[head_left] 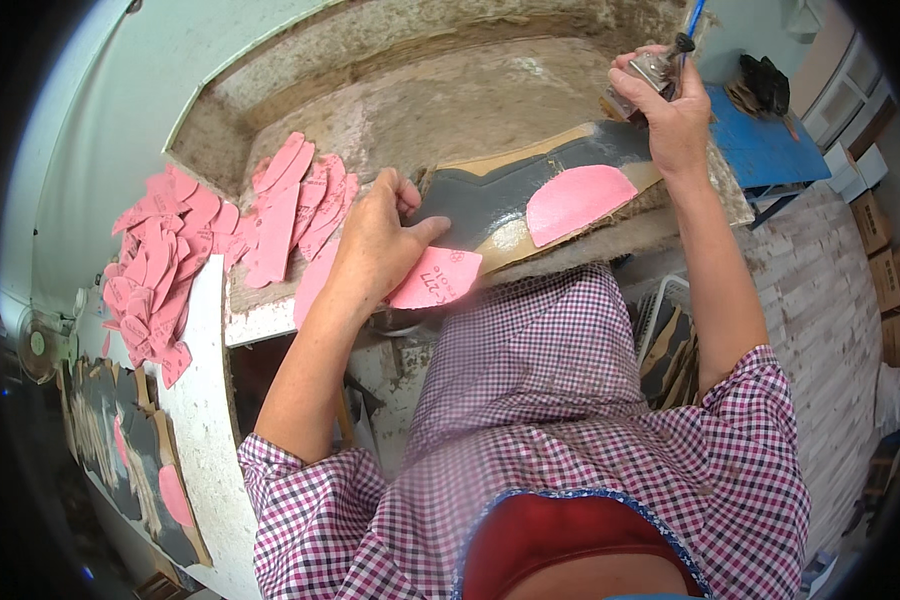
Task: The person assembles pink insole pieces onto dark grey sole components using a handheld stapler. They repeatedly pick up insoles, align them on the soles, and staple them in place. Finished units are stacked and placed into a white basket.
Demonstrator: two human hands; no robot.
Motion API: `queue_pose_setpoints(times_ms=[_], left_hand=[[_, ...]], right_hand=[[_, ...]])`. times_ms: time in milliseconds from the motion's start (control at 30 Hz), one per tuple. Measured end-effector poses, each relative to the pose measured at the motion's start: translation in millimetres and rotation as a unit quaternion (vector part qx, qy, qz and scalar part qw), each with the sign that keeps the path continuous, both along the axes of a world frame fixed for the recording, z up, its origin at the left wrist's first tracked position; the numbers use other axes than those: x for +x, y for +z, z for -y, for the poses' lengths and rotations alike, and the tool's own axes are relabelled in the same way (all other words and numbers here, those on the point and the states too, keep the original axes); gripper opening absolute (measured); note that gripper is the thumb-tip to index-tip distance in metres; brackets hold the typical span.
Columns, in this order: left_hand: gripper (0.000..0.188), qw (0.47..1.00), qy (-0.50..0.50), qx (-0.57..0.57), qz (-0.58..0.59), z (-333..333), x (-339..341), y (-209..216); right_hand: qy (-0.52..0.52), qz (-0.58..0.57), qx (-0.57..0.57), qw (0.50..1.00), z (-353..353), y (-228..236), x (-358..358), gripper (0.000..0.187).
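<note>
My right hand (675, 110) is wrapped around a small metal spray gun (655, 75) with a black knob and a blue hose, above the right end of a dark grey panel (490, 200) with tan edges. On that panel's right part lies a half-round pink piece (580, 203); a glossy wet-looking patch shows beside it. My left hand (385, 235) is at the panel's left end, fingers curled and thumb stretched over the dark surface. A printed pink piece (438, 280) shows beside its palm, and more pink shows behind the wrist. What the curled fingers grip is hidden.
Loose pink pieces (155, 260) are heaped left of the worn work tray (320, 110), with more inside it (295, 205). Dark panels (135, 460) lie lower left. A blue table (760, 140) stands at right; a white basket (660, 310) is below the bench. Cardboard boxes (885, 280) line the far right.
</note>
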State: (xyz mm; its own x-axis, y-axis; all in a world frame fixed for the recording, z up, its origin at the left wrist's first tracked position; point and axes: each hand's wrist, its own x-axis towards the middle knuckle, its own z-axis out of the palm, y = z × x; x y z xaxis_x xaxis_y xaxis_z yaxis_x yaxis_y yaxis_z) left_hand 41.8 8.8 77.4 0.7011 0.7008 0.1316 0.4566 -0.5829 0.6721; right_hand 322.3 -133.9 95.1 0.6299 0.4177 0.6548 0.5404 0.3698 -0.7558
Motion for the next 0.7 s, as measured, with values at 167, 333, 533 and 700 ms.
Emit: queue_pose_setpoints(times_ms=[167, 333, 533, 700], left_hand=[[0.029, 0.996, -0.012, -0.086, 0.027, -7.4, -1.2, -8.9], [0.025, 0.994, -0.036, -0.102, 0.032, -9.1, -3.9, -12.8], [0.023, 0.994, -0.037, -0.085, 0.055, -5.3, -5.2, -15.1], [0.022, 0.995, -0.034, -0.074, 0.059, -4.8, -7.1, -17.1]], right_hand=[[0.040, -0.036, -0.004, 0.999, -5.3, -8.2, -9.9, 0.029], [0.136, -0.112, 0.059, 0.983, -16.1, -12.8, -49.7, 0.032], [0.228, -0.149, 0.126, 0.954, -36.6, -11.5, -98.2, 0.036], [0.232, -0.135, 0.126, 0.955, -35.5, -7.1, -99.3, 0.034]])
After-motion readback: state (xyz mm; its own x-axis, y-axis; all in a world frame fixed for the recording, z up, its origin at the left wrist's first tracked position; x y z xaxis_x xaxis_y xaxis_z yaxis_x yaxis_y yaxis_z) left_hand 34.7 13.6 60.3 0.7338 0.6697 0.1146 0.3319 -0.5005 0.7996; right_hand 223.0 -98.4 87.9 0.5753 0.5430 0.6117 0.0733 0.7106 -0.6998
